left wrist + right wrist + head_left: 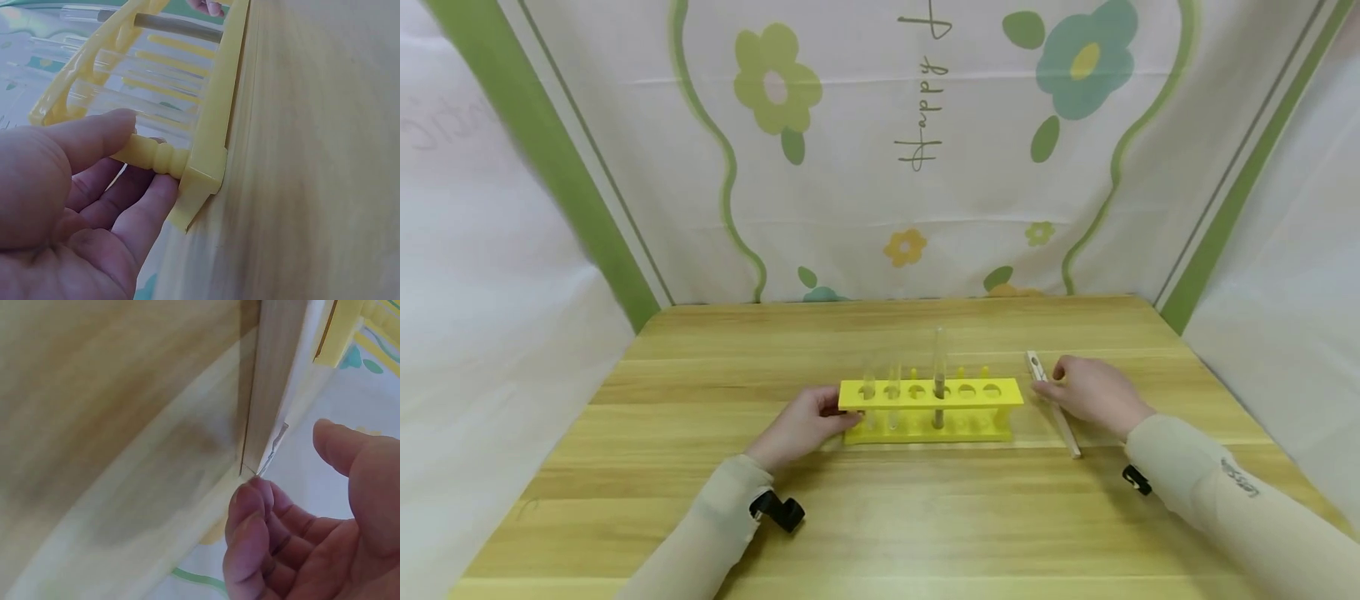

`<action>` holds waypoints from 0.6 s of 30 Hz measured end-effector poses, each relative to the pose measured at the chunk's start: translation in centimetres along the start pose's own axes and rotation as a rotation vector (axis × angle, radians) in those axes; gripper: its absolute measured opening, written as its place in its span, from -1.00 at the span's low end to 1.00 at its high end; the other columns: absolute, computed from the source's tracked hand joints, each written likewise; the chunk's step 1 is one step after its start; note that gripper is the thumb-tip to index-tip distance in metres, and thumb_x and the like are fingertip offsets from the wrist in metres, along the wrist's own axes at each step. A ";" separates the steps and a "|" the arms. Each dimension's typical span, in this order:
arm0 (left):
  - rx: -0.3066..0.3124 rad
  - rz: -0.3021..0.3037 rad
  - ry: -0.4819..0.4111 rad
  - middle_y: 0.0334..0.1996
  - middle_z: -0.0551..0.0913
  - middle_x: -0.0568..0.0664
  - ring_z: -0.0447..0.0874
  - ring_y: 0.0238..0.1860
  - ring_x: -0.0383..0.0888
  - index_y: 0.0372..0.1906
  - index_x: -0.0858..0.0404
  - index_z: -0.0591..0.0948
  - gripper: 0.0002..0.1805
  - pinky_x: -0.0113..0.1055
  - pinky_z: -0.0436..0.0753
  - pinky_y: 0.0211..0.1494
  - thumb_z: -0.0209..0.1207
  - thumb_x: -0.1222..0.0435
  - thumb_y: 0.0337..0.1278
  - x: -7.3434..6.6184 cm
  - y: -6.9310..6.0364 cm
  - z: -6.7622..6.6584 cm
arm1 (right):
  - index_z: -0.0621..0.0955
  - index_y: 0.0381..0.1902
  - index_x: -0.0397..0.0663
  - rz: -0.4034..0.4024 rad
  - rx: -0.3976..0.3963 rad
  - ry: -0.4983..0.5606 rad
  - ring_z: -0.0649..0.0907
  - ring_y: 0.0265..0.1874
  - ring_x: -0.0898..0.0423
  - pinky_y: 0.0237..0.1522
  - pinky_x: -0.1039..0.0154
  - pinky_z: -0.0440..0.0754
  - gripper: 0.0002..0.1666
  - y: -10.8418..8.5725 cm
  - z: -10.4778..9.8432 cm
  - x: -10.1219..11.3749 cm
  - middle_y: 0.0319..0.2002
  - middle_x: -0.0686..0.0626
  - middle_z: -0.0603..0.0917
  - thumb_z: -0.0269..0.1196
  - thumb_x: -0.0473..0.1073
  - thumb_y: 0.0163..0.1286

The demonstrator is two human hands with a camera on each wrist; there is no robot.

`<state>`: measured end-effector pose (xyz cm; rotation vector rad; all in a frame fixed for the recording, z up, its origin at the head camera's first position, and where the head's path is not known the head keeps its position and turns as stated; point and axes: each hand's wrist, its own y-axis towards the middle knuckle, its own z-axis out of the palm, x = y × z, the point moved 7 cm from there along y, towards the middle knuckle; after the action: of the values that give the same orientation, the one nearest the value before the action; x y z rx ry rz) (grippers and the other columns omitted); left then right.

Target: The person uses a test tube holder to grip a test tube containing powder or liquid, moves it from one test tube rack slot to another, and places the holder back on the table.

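Note:
A yellow test tube rack (931, 436) stands upright on the table. My left hand (801, 425) holds its left end post (156, 156), with thumb and fingers around it in the left wrist view. Two clear test tubes (893, 372) sit toward the rack's left. Near its middle, a taller test tube (939, 354) holds something dark low down. To the right lies a wooden test tube clamp (1063, 429) with a metal spring (273, 450). My right hand (1093, 392) is at the clamp, fingertips by its side; the thumb stands away from it in the right wrist view.
The wooden table (880, 517) reaches back to a white curtain (850, 183) printed with flowers. White cloth walls with green edging flank both sides. Short yellow pegs (985, 371) rise along the rack's back. Each wrist wears a black device (782, 510).

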<state>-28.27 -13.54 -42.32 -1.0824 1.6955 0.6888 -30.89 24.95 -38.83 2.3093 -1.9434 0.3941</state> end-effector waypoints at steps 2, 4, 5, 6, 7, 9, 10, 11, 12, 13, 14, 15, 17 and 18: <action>0.007 0.001 0.000 0.00 0.69 -0.01 0.64 -0.05 -0.10 0.15 0.15 0.63 -0.66 -0.25 0.63 -0.08 0.27 0.27 0.30 0.0 0.0 0.0 | 0.62 -0.16 -0.32 0.014 0.016 -0.005 0.56 -0.51 0.04 -0.46 0.11 0.52 -0.33 0.1 0.1 0.0 -0.37 -0.11 0.69 0.22 0.28 0.38; 0.011 0.001 -0.003 0.00 0.68 0.00 0.64 -0.04 -0.09 0.16 0.16 0.62 -0.66 -0.23 0.63 -0.06 0.26 0.28 0.31 0.0 -0.1 0.0 | 0.62 -0.26 -0.25 0.025 0.029 -0.013 0.52 -0.56 0.06 -0.53 0.16 0.47 -0.38 0.2 0.2 0.0 -0.44 -0.04 0.65 0.22 0.28 0.38; 0.013 0.000 -0.002 0.00 0.68 0.00 0.64 -0.03 -0.09 0.16 0.17 0.62 -0.66 -0.23 0.63 -0.05 0.26 0.29 0.31 0.0 -0.1 0.0 | 0.62 -0.29 -0.21 0.033 0.032 -0.018 0.51 -0.57 0.07 -0.54 0.18 0.45 -0.41 0.3 0.2 0.0 -0.47 0.00 0.64 0.23 0.27 0.38; 0.013 0.000 0.001 0.00 0.68 0.00 0.64 -0.03 -0.09 0.16 0.17 0.62 -0.66 -0.22 0.63 -0.05 0.26 0.29 0.32 0.0 -0.1 0.0 | 0.62 -0.32 -0.18 0.038 0.035 -0.020 0.51 -0.58 0.08 -0.55 0.18 0.44 -0.43 0.4 0.3 -0.1 -0.49 0.02 0.63 0.23 0.27 0.38; 0.013 0.000 0.003 -0.01 0.68 -0.01 0.64 -0.03 -0.09 0.16 0.17 0.62 -0.66 -0.22 0.63 -0.05 0.26 0.29 0.32 0.0 -0.1 0.0 | 0.62 -0.34 -0.15 0.043 0.038 -0.022 0.51 -0.58 0.08 -0.56 0.18 0.43 -0.45 0.5 0.4 -0.2 -0.49 0.03 0.62 0.23 0.27 0.38; 0.012 0.001 0.009 -0.02 0.69 -0.02 0.64 -0.03 -0.10 0.16 0.16 0.62 -0.66 -0.23 0.63 -0.05 0.26 0.30 0.31 -0.1 -0.2 0.0 | 0.63 -0.34 -0.14 0.053 0.041 -0.022 0.51 -0.57 0.08 -0.55 0.18 0.43 -0.45 0.7 0.6 -0.3 -0.49 0.04 0.62 0.23 0.28 0.37; 0.012 0.001 0.013 -0.03 0.69 -0.03 0.64 -0.03 -0.10 0.16 0.16 0.62 -0.66 -0.23 0.63 -0.05 0.26 0.30 0.31 -0.1 -0.2 0.0 | 0.63 -0.34 -0.12 0.059 0.043 -0.025 0.51 -0.56 0.08 -0.55 0.18 0.43 -0.44 0.8 0.7 -0.4 -0.48 0.04 0.62 0.23 0.29 0.37; 0.012 0.002 0.016 -0.03 0.69 -0.03 0.64 -0.03 -0.10 0.16 0.16 0.62 -0.66 -0.24 0.63 -0.05 0.26 0.30 0.31 -0.2 -0.2 0.0 | 0.63 -0.33 -0.12 0.063 0.045 -0.025 0.51 -0.55 0.07 -0.55 0.18 0.43 -0.44 0.9 0.8 -0.4 -0.47 0.03 0.62 0.22 0.30 0.37; 0.013 0.002 0.018 -0.04 0.69 -0.03 0.64 -0.03 -0.10 0.15 0.15 0.62 -0.67 -0.24 0.63 -0.05 0.26 0.31 0.31 -0.2 -0.2 0.1 | 0.63 -0.34 -0.11 0.067 0.047 -0.027 0.51 -0.55 0.07 -0.54 0.17 0.43 -0.44 1.0 1.0 -0.5 -0.47 0.03 0.62 0.22 0.30 0.37; 0.014 0.002 0.019 -0.04 0.69 -0.03 0.64 -0.02 -0.10 0.15 0.15 0.62 -0.67 -0.25 0.63 -0.05 0.26 0.31 0.31 -0.2 -0.1 0.1 | 0.63 -0.35 -0.11 0.069 0.050 -0.029 0.51 -0.55 0.07 -0.54 0.17 0.43 -0.44 1.0 1.1 -0.5 -0.48 0.03 0.61 0.21 0.31 0.37; 0.014 0.002 0.020 -0.04 0.69 -0.03 0.64 -0.02 -0.10 0.15 0.15 0.62 -0.67 -0.25 0.63 -0.05 0.26 0.31 0.31 -0.1 -0.1 0.1 | 0.62 -0.36 -0.10 0.071 0.052 -0.031 0.51 -0.55 0.06 -0.54 0.17 0.43 -0.45 1.1 1.2 -0.5 -0.49 0.02 0.61 0.21 0.30 0.37; 0.015 0.001 0.020 -0.04 0.69 -0.03 0.64 -0.01 -0.10 0.15 0.14 0.62 -0.67 -0.25 0.63 -0.04 0.26 0.31 0.30 -0.1 -0.1 0.1 | 0.61 -0.37 -0.10 0.071 0.054 -0.034 0.50 -0.56 0.06 -0.54 0.17 0.42 -0.46 1.1 1.3 -0.5 -0.50 0.02 0.60 0.20 0.29 0.38; 0.015 0.000 0.021 -0.03 0.69 -0.02 0.63 0.00 -0.10 0.14 0.14 0.63 -0.67 -0.25 0.63 -0.04 0.26 0.31 0.30 0.0 -0.1 0.1 | 0.60 -0.40 -0.08 0.069 0.054 -0.036 0.49 -0.57 0.06 -0.54 0.17 0.41 -0.48 1.0 1.3 -0.3 -0.52 0.02 0.58 0.20 0.26 0.39; 0.014 0.000 0.021 -0.03 0.69 -0.03 0.63 0.00 -0.10 0.14 0.14 0.63 -0.67 -0.25 0.63 -0.03 0.27 0.31 0.30 0.0 -0.1 0.1 | 0.59 -0.42 -0.07 0.069 0.055 -0.037 0.49 -0.57 0.06 -0.55 0.17 0.40 -0.50 1.0 1.3 -0.2 -0.54 0.02 0.57 0.20 0.25 0.40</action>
<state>-28.14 -13.49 -42.35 -1.0830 1.7163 0.6666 -31.76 24.70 -40.21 2.3037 -2.0595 0.4192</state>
